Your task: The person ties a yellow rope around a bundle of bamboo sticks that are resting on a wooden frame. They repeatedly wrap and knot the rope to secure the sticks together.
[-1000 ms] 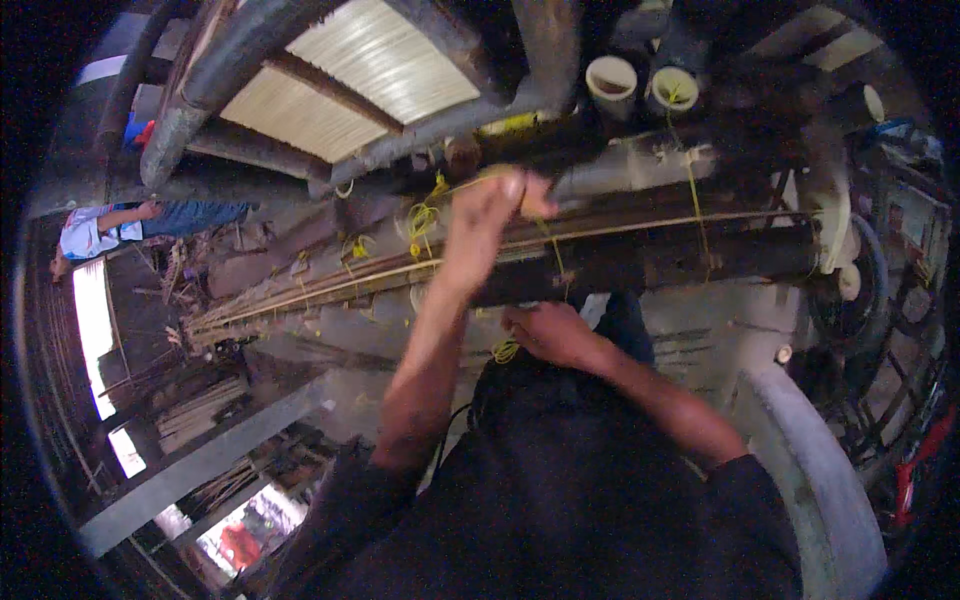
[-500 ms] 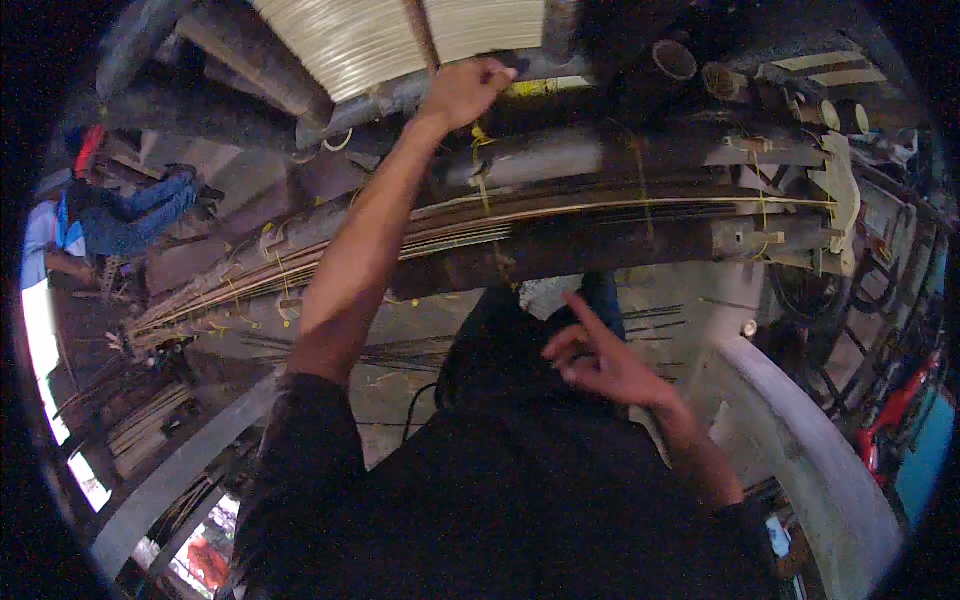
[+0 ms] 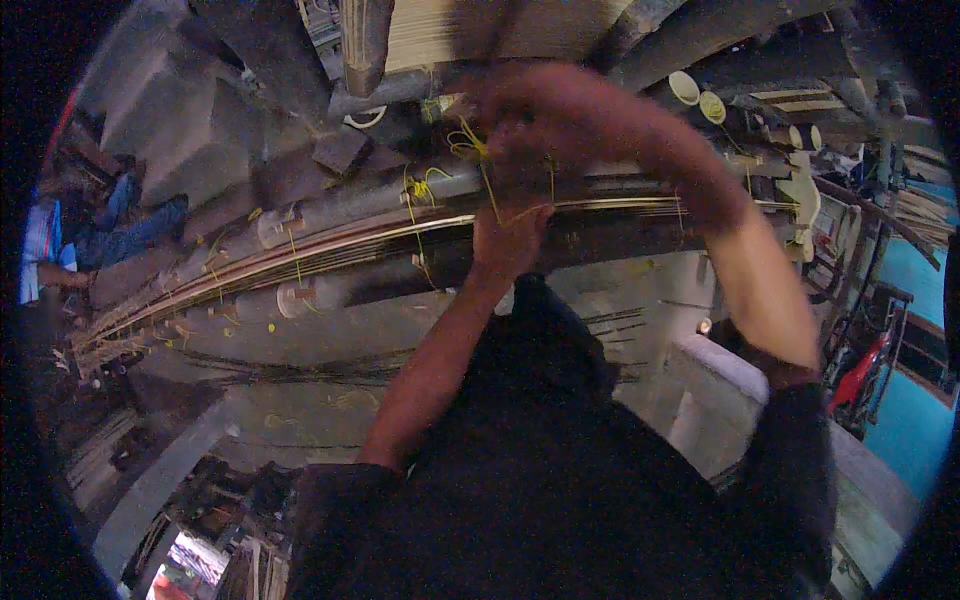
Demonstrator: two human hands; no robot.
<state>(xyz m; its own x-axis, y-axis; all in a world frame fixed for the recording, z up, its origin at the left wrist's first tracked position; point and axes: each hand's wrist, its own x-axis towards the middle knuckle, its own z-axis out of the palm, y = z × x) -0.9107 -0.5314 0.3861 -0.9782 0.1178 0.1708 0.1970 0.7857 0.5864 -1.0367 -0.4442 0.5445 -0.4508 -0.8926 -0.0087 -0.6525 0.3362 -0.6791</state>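
Observation:
A long bundle of thin tan strips (image 3: 385, 239) runs crosswise in front of me between two dark round beams, tied at intervals with yellow string. My left hand (image 3: 506, 243) is at the bundle's middle, its fingers closed on a length of yellow string (image 3: 491, 190). My right arm reaches over from the right, and my right hand (image 3: 525, 115) is above the bundle near a loose loop of the string. That hand is dark and smeared by motion, so its fingers cannot be made out. A second knotted yellow string (image 3: 425, 187) sits on the far beam to the left.
A pale carved end piece (image 3: 806, 205) stands at the bundle's right end. Beyond the beams is a sheet of tan strands (image 3: 560, 35). A person in blue trousers (image 3: 130, 225) is at far left. A pale ledge (image 3: 735, 370) lies right of me.
My left hand has come down from the far frame to the bundle and taken hold of string. My right hand has risen from near my lap to above the bundle. The view has shifted.

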